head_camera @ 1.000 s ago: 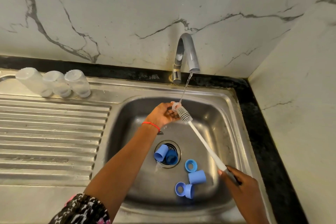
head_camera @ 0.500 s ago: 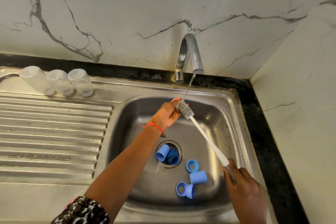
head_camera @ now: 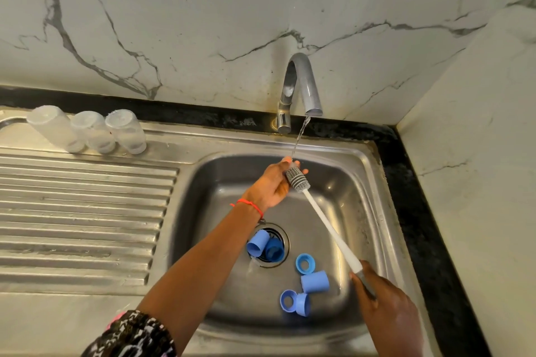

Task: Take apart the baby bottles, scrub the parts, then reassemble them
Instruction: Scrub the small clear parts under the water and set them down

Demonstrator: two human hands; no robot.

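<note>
While water runs from the tap (head_camera: 301,81), the left hand (head_camera: 271,185) pinches a small clear teat (head_camera: 294,164) under the stream; the right hand (head_camera: 383,307) grips the bottle brush (head_camera: 327,229), head against it. Blue caps and rings (head_camera: 314,281) lie in the sink (head_camera: 362,182); three clear bottles (head_camera: 90,130) stand inverted on the drainboard.

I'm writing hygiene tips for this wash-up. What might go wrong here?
The small clear part in the left hand could slip under the running water and drop into the sink. Two blue caps lie on the drain, where they may slow draining.
</note>
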